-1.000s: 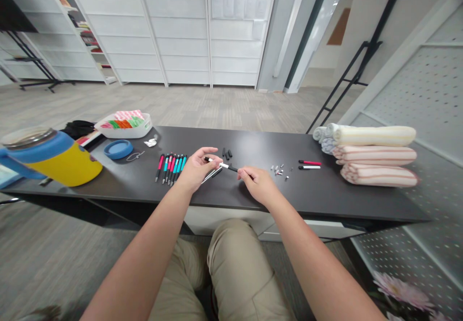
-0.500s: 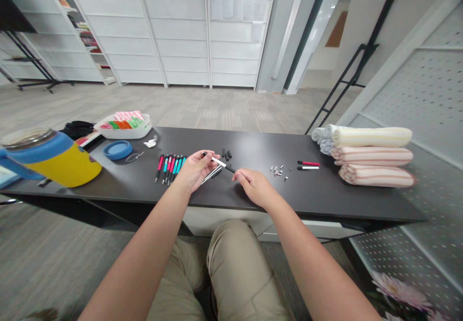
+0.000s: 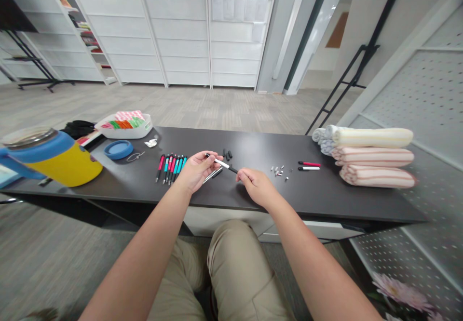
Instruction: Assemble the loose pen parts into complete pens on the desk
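Tall white panelled cabinets [image 3: 173, 46] stand across a grey carpeted floor [image 3: 213, 106], and nearer is a long dark grey tabletop [image 3: 267, 147] with a smooth surface. Above its middle, close to the front edge, a slim pen with a white barrel and black ends [image 3: 222, 164] is held between two bare hands, slanting down toward the right. The left hand [image 3: 195, 172] pinches the white barrel near its upper end between thumb and fingers. The right hand [image 3: 254, 186] has thumb and forefinger pressed together on the black lower end (the other fingers are curled in, and the very tip is covered by them).

Just beside the left hand, partly hidden by it, lie thin silvery rods [image 3: 212, 175]. To its left is a row of red and turquoise pens with black grips [image 3: 171, 169], set side by side. Beyond the held pen sit a few short black cylindrical pieces [image 3: 227, 155]; to the right of the right hand are small scattered silvery and white bits [image 3: 279, 171], too tiny to make out. Farther right, a slim red pen with a black end [image 3: 309, 163] lies next to a slim white pen with a black end [image 3: 310, 168], near stacked pale rolled cloths with stripes [image 3: 376, 156]. At the far left stands a large yellow and blue mug [image 3: 72, 164], near a round blue lid [image 3: 118, 150].
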Available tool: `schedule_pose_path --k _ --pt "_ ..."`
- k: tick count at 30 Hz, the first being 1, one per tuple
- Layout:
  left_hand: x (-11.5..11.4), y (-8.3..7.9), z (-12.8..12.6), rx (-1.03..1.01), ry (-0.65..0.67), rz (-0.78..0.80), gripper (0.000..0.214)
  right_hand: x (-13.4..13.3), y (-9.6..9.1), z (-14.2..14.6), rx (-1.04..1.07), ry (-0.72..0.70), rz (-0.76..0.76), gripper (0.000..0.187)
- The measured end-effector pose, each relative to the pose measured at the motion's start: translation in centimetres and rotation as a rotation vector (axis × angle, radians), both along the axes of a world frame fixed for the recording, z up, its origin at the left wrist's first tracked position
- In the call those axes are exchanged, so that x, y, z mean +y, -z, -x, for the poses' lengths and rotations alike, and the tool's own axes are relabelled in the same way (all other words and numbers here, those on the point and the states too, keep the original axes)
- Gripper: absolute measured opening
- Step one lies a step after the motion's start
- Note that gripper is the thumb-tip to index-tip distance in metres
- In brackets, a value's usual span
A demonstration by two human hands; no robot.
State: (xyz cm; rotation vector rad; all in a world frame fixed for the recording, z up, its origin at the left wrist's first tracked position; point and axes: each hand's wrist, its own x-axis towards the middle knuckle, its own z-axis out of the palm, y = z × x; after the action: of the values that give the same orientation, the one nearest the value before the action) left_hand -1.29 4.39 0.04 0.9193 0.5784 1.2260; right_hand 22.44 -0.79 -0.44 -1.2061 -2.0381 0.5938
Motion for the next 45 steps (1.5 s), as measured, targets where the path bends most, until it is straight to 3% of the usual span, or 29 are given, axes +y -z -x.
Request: schedule_pose_path --k 4,9,14,21,26,36,39,43,45 --pt "-0.2 0.0 0.0 0.001 0.016 -0.02 0.03 0.1 0.2 -0.1 0.061 0.007 0.119 0.042" --pt "-0.1 0.0 -0.1 -0.002 0.004 -0.026 0.03 0.1 0.2 -0.2 0.076 0.053 0.061 0.025" --pt "-0.1 0.0 0.0 -0.009 0.022 -0.032 0.029 0.1 0.1 -0.3 0.066 0.035 0.071 0.041" --pt "-0.1 0.1 0.0 -0.024 0.003 -0.034 0.03 -0.1 0.3 -0.1 0.12 0.053 0.048 0.018" --pt "-0.1 -0.1 0.0 -0.032 0.01 -0.04 0.03 -0.1 0.2 -0.3 0.123 0.034 0.021 0.023" --pt "-0.5 -0.2 0.1 0.01 0.01 -0.023 0.036 -0.5 -0.1 -0.2 0.122 0.033 0.109 0.04" --pt "-0.3 -0.2 0.0 0.002 -0.048 -0.036 0.038 -1.7 0.0 -1.0 0.14 0.185 0.082 0.041" --pt "0.5 -0.2 0.2 -0.034 -0.211 -0.065 0.042 -4.2 0.5 -4.7 -0.052 0.7 -0.072 0.038" --pt "0.9 -0.1 0.3 -0.026 -0.314 -0.1 0.042 -5.1 0.8 -7.1 -0.187 0.874 -0.09 0.04"
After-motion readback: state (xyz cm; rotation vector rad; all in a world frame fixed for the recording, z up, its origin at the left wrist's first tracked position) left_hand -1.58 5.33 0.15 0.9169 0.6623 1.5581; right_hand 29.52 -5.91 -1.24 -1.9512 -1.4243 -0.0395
